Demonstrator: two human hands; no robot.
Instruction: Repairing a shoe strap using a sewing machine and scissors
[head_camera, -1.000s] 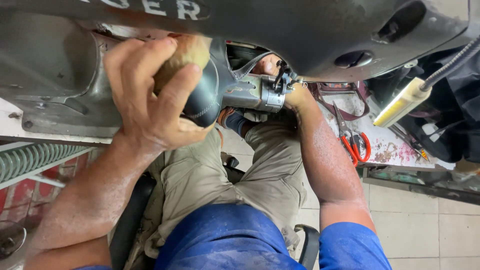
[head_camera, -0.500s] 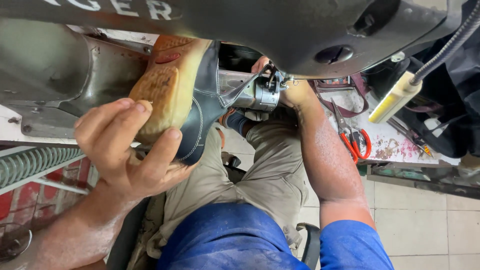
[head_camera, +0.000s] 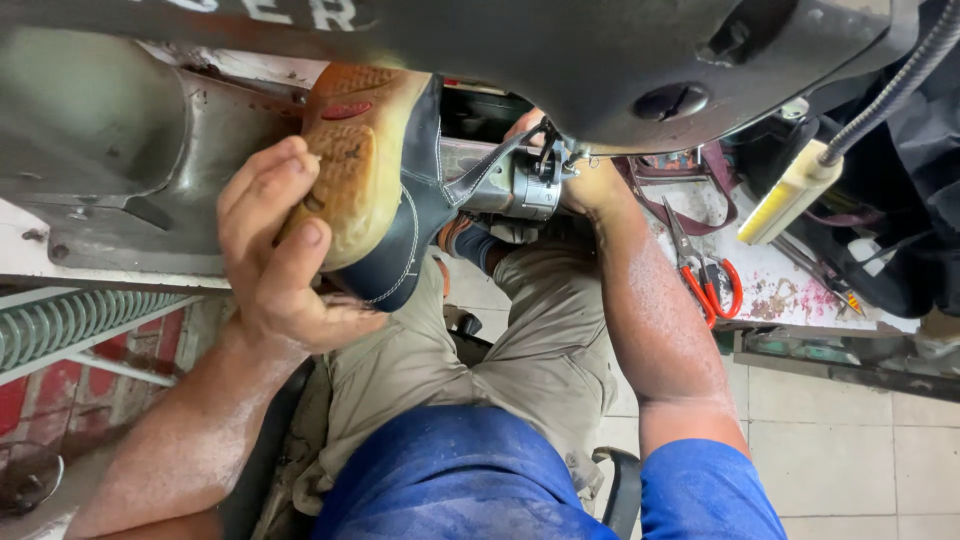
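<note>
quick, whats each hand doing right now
Left hand: closed on the shoe, fingers on its tan sole.
Right hand: by the sewing machine head; grip cannot be told.

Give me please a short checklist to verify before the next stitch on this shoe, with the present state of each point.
1. Left hand grips the shoe by its tan sole: ok.
2. Shoe upper is fed onto the machine's arm near the needle area: ok.
3. Right hand is clear of the needle: cannot tell, the machine head hides most of it.
4. Needle and thread state: cannot tell, too small and shadowed.
5. Red-handled scissors lie on the side bench, apart from both hands: ok.
</note>
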